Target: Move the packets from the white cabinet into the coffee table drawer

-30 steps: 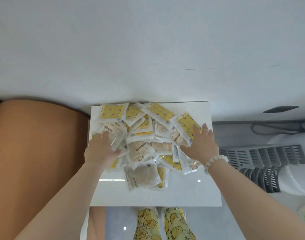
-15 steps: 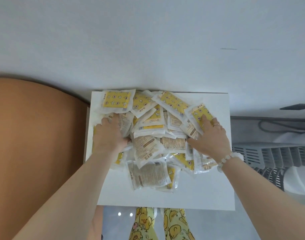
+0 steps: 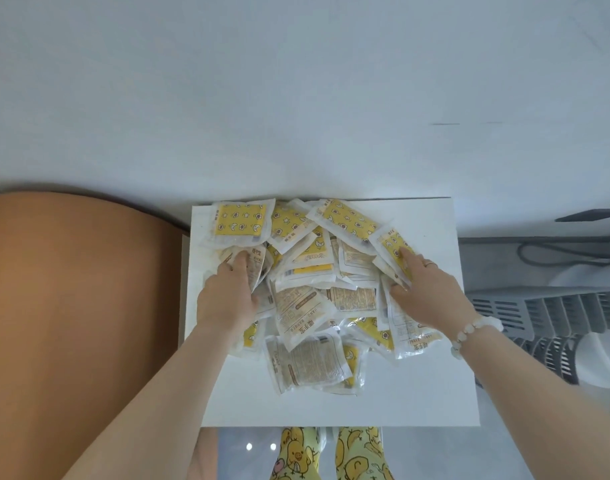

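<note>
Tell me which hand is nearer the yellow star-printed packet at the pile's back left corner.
Left. The left hand rests just in front of the yellow star-printed packet; the right hand lies across the pile of packets, at its right edge.

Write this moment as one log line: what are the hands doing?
left hand: on packets, left side, fingertips buried | right hand: flat on packets, right side | packets: heaped on white cabinet | drawer: not in view

Packets [image 3: 298, 306]: overlapping heap, well over dozen, exact count unclear. Two hands: left hand [image 3: 227, 299], right hand [image 3: 431, 296]. One white cabinet [image 3: 417, 393].
</note>
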A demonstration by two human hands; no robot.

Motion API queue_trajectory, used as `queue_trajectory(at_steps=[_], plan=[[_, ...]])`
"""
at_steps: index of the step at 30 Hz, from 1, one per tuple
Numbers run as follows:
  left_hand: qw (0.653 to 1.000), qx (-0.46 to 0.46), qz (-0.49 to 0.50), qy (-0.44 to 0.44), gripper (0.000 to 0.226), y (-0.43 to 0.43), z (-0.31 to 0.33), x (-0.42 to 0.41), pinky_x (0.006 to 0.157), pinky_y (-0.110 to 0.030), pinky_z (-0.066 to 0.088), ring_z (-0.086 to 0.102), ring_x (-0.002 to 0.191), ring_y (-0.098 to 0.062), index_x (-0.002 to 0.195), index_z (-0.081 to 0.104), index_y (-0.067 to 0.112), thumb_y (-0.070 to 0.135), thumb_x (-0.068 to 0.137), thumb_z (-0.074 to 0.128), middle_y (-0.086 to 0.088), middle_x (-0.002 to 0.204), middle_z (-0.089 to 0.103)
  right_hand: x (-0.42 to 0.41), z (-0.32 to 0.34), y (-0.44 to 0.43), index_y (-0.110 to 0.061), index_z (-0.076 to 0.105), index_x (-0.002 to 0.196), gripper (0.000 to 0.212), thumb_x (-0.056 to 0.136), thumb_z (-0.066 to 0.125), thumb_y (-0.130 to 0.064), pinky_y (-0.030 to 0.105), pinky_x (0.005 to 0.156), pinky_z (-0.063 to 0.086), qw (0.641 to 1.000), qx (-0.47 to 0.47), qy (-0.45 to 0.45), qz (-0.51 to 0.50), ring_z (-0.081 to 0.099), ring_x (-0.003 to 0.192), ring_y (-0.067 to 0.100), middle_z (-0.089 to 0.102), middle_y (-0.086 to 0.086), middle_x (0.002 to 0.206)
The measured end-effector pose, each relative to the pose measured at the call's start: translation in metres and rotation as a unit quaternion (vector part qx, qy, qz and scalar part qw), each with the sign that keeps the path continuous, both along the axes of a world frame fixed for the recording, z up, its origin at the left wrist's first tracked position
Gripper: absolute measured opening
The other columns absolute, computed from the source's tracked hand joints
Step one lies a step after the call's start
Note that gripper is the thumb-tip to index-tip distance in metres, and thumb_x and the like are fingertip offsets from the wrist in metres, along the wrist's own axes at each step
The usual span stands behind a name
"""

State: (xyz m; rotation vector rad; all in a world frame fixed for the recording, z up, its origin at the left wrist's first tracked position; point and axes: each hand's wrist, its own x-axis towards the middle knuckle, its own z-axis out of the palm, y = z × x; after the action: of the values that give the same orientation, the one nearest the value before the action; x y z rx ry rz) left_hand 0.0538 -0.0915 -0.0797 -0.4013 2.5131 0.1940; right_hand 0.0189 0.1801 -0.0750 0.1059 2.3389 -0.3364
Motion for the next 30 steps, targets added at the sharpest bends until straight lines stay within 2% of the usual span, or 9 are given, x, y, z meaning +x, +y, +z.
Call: queue_trajectory(at_steps=[3, 6, 8, 12, 15, 18, 21, 25, 30], plan=[[0.999, -0.038, 0.035, 0.009, 0.062, 0.016, -0.003, -0.001, 0.071, -0.031, 0.044, 0.055, 0.103, -0.029, 0.137, 0.026, 0.01, 0.015, 0.086, 0.061, -0.012, 0.117, 0.049, 0.004, -0.005, -0.007, -0.018, 0.018, 0.148, 0.062, 0.094, 0.045, -0.027, 0.034, 0.089, 0.043, 0.999, 0.008, 0.045, -0.004, 0.053, 0.111, 0.033, 0.041, 0.013, 0.139], [0.994, -0.051, 0.094, 0.024, 0.06, 0.026, -0.008, -0.003, 0.071, -0.033, 0.043, 0.054, 0.105, -0.031, 0.134, 0.028, 0.008, 0.019, 0.086, 0.063, -0.013, 0.119, 0.048, 0.008, -0.01, -0.011, -0.02, 0.023, 0.145, 0.058, 0.093, 0.049, -0.025, 0.032, 0.071, 0.043, 0.996, 0.034, 0.075, -0.018, 0.056, 0.101, 0.031, 0.046, 0.009, 0.13], [0.992, -0.054, 0.109, 0.042, 0.057, 0.027, -0.011, -0.004, 0.067, -0.033, 0.039, 0.053, 0.106, -0.031, 0.135, 0.028, 0.009, 0.024, 0.09, 0.059, -0.012, 0.12, 0.047, 0.01, -0.014, -0.011, -0.022, 0.026, 0.143, 0.056, 0.092, 0.05, -0.023, 0.029, 0.064, 0.039, 0.994, 0.051, 0.096, -0.013, 0.058, 0.095, 0.029, 0.048, 0.007, 0.125], [0.994, -0.056, 0.081, 0.04, 0.054, 0.025, -0.011, 0.004, 0.072, -0.036, 0.044, 0.053, 0.108, -0.03, 0.139, 0.024, 0.01, 0.019, 0.093, 0.051, -0.012, 0.124, 0.047, 0.009, -0.012, -0.01, -0.02, 0.026, 0.143, 0.053, 0.093, 0.046, -0.018, 0.03, 0.063, 0.038, 0.993, 0.055, 0.1, -0.012, 0.058, 0.087, 0.031, 0.05, 0.009, 0.12], [0.996, -0.048, 0.059, 0.036, 0.053, 0.027, -0.006, 0.012, 0.075, -0.035, 0.047, 0.056, 0.108, -0.029, 0.142, 0.021, 0.01, 0.013, 0.095, 0.045, -0.011, 0.126, 0.05, 0.011, -0.009, -0.011, -0.021, 0.028, 0.14, 0.047, 0.095, 0.041, -0.015, 0.031, 0.064, 0.039, 0.994, 0.036, 0.093, -0.04, 0.048, 0.074, 0.026, 0.054, 0.01, 0.11], [0.997, -0.058, 0.043, 0.04, 0.047, 0.032, 0.005, 0.021, 0.076, -0.031, 0.045, 0.054, 0.11, -0.025, 0.137, 0.027, 0.007, 0.009, 0.094, 0.045, -0.008, 0.121, 0.054, 0.018, -0.006, -0.011, -0.023, 0.028, 0.14, 0.046, 0.096, 0.039, -0.014, 0.031, 0.063, 0.041, 0.994, 0.009, 0.085, -0.075, 0.051, 0.074, 0.023, 0.059, 0.007, 0.1], [0.996, -0.084, 0.0, 0.02, 0.047, 0.037, 0.02, 0.029, 0.086, -0.027, 0.044, 0.049, 0.114, -0.021, 0.134, 0.028, 0.005, 0.011, 0.092, 0.049, -0.007, 0.121, 0.054, 0.032, 0.003, -0.01, -0.023, 0.026, 0.142, 0.049, 0.096, 0.039, -0.012, 0.032, 0.064, 0.043, 0.992, -0.009, 0.075, -0.102, 0.058, 0.082, 0.025, 0.061, 0.006, 0.102], [0.997, -0.035, 0.065, 0.021, 0.039, 0.042, 0.043, 0.03, 0.081, -0.028, 0.047, 0.05, 0.11, -0.023, 0.13, 0.033, 0.005, 0.006, 0.094, 0.046, -0.009, 0.119, 0.053, 0.047, 0.018, -0.013, -0.023, 0.026, 0.143, 0.047, 0.097, 0.036, -0.015, 0.03, 0.067, 0.043, 0.99, -0.02, 0.067, -0.119, 0.061, 0.093, 0.024, 0.062, 0.004, 0.108], [0.983, 0.048, 0.165, 0.058, 0.02, 0.052, 0.084, 0.028, 0.063, -0.03, 0.044, 0.06, 0.088, -0.027, 0.113, 0.038, 0.004, 0.001, 0.094, 0.044, -0.013, 0.108, 0.056, 0.057, 0.053, -0.021, -0.025, 0.036, 0.136, 0.038, 0.099, 0.036, -0.019, 0.027, 0.069, 0.041, 0.986, -0.058, 0.079, -0.135, 0.061, 0.093, 0.021, 0.063, -0.002, 0.106]])
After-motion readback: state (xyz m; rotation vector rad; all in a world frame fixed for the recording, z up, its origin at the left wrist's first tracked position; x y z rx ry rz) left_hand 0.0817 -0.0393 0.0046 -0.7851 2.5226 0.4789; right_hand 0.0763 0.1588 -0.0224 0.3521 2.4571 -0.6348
